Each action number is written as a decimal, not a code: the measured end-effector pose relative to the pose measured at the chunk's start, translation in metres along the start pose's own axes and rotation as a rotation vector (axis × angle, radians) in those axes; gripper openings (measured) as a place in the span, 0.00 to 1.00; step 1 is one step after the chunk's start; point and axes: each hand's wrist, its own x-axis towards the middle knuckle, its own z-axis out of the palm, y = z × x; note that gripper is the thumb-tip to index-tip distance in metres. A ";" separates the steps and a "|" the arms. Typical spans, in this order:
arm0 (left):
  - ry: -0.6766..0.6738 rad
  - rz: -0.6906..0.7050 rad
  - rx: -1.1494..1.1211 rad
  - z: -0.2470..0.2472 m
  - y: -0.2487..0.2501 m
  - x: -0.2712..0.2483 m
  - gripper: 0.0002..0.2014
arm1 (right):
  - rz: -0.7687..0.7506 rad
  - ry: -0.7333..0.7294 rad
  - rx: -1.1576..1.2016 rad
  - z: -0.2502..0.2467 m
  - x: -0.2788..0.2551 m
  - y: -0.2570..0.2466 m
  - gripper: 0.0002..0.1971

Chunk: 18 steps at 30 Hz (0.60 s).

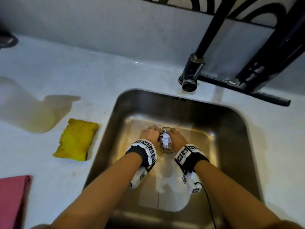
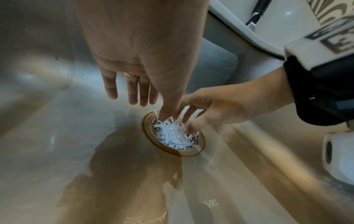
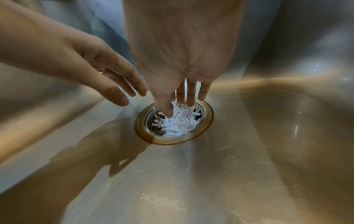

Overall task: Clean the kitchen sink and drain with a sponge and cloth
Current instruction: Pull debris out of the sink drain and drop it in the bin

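Note:
The steel sink (image 1: 231, 129) has a round drain (image 2: 191, 151) filled with white paper shreds (image 2: 172, 134). My left hand (image 2: 134, 91) hovers beside the drain with straight fingers, its thumb reaching to the rim. My right hand (image 3: 178, 106) points straight down into the drain, its thumb and fingertips dipping into the paper shreds (image 3: 178, 125); no closed pinch shows. A yellow sponge (image 1: 76, 141) lies on the counter left of the sink. A pink cloth (image 1: 13, 200) lies at the near left edge.
A black faucet (image 1: 191, 75) stands behind the sink, its spout over the back rim. A dark rack (image 1: 264, 63) is at the back right. A brownish puddle (image 1: 41, 116) spreads on the white counter (image 1: 99, 71) beyond the sponge. Brownish water film covers the sink floor (image 2: 134, 181).

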 end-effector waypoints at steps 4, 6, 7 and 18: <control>-0.002 0.002 0.002 -0.002 0.003 0.004 0.27 | -0.014 -0.017 -0.031 0.005 0.006 0.003 0.31; 0.001 -0.007 -0.002 -0.001 0.003 0.006 0.27 | -0.014 -0.025 -0.062 0.010 0.008 0.004 0.31; 0.002 -0.009 -0.009 0.000 0.003 0.006 0.26 | -0.015 -0.017 -0.087 0.011 0.009 0.003 0.30; 0.036 0.003 -0.050 0.011 -0.001 0.010 0.23 | 0.008 0.018 -0.066 0.025 0.022 -0.005 0.20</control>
